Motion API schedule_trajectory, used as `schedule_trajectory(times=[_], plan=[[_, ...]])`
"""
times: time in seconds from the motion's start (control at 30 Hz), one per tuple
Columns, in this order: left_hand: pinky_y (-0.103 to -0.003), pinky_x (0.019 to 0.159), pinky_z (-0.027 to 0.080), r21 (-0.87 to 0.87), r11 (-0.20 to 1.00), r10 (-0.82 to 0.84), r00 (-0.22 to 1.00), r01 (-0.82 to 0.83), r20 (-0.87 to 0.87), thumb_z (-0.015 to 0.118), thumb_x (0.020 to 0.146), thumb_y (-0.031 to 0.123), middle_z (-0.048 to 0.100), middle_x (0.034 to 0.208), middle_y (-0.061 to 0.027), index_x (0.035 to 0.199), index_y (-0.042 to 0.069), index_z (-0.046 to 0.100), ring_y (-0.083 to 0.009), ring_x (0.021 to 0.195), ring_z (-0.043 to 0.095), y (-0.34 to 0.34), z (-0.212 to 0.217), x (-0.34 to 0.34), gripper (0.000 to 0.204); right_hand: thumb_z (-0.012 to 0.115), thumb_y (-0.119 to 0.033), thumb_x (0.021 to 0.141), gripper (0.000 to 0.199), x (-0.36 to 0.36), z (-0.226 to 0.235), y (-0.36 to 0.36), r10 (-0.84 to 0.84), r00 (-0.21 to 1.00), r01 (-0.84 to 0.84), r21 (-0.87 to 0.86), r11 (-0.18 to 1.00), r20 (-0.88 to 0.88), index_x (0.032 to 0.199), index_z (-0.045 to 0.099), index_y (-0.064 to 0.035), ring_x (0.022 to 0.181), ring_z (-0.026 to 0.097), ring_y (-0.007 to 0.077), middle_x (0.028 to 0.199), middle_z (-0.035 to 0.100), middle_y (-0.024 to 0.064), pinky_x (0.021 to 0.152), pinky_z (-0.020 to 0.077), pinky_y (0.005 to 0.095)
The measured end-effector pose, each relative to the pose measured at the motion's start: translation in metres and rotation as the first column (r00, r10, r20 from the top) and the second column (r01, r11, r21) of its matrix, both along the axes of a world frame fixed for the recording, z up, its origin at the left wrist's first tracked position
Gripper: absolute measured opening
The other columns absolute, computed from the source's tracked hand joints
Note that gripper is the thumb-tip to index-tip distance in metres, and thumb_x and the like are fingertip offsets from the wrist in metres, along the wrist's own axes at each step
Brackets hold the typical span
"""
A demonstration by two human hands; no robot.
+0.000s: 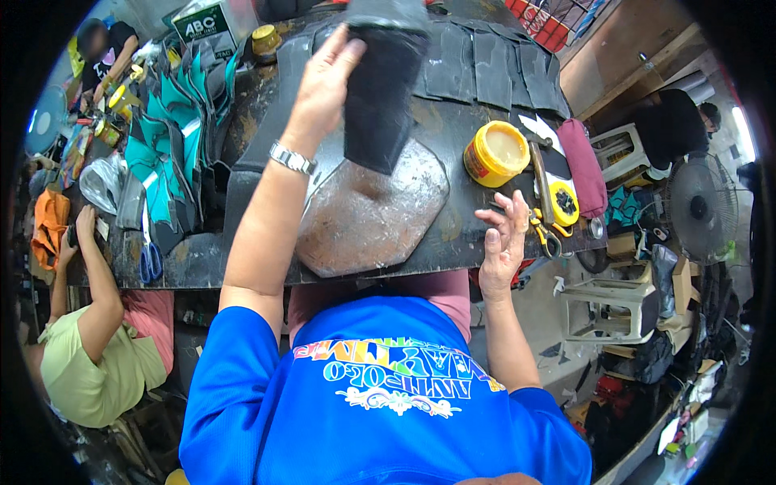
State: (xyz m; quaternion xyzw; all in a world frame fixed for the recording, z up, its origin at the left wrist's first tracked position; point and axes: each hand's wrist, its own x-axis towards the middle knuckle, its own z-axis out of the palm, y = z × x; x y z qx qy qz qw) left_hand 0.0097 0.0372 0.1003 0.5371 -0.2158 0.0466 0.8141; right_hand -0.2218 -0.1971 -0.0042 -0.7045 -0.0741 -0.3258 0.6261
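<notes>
Dark worktable [462,236] | lettered green box [205,31] | left hand [325,79] pinches black sheet [378,105] | right hand [504,249] half-curled, hold unclear

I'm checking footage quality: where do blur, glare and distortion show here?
In the head view, the black piece in the left hand looks smeared, probably by motion; a white strip at far right glares; the table's front edge bows; the rim falls to black.

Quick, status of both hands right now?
Left hand: closed, holding a black sheet by its edge.
Right hand: fingers apart, loosely curled near the yellow tub; cannot tell whether it holds anything.
</notes>
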Motion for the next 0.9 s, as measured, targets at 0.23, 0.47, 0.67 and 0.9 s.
schedule_trajectory(times=[0.23,0.47,0.67,0.9], plan=[[-0.03,0.113,0.035,0.133,0.989,0.064,0.997,-0.057,-0.046,0.054,0.102,0.013,0.05,0.148,-0.008,0.149,0.0,0.04,-0.0171,0.131,0.049,-0.017,0.008,0.091,0.051,0.068,-0.014,0.094,0.075,0.001,-0.024,0.0,-0.012,0.996,0.021,0.095,0.995,-0.093,0.156,0.026,-0.005,0.093,0.062,0.017,0.139,0.048,0.0179,0.078,0.0486,0.0268],[-0.033,0.101,0.044,0.13,0.988,0.097,0.985,-0.079,-0.143,0.053,0.102,0.015,0.064,0.128,-0.0076,0.137,0.001,0.053,-0.0169,0.11,0.06,-0.077,-0.049,0.199,0.037,0.071,-0.01,0.088,0.075,0.0,-0.018,-0.001,-0.02,0.989,0.017,-0.027,1.0,-0.148,0.152,0.033,-0.0008,0.085,0.063,0.015,0.129,0.057,0.0173,0.074,0.0482,0.0267],[-0.044,0.102,0.045,0.719,0.449,0.49,0.819,-0.531,0.299,0.059,0.094,0.019,0.06,0.125,-0.0301,0.132,-0.001,0.057,-0.0419,0.119,0.057,-0.087,-0.077,0.221,0.044,0.072,-0.01,0.088,0.072,0.0,-0.018,0.001,-0.049,0.982,0.041,-0.048,0.998,-0.182,0.15,0.037,-0.0007,0.084,0.064,0.0146,0.129,0.058,0.0167,0.074,0.0482,0.0261],[-0.038,0.097,0.049,0.866,0.364,0.028,0.933,-0.343,0.359,0.068,0.092,0.03,0.069,0.118,-0.0183,0.124,0.009,0.068,-0.0285,0.11,0.065,-0.029,-0.025,0.126,0.038,0.066,-0.004,0.091,0.07,0.002,-0.02,0.001,-0.002,0.985,-0.004,-0.031,1.0,-0.17,0.153,0.034,-0.0039,0.086,0.062,0.0134,0.134,0.053,0.0158,0.073,0.0475,0.0236]])
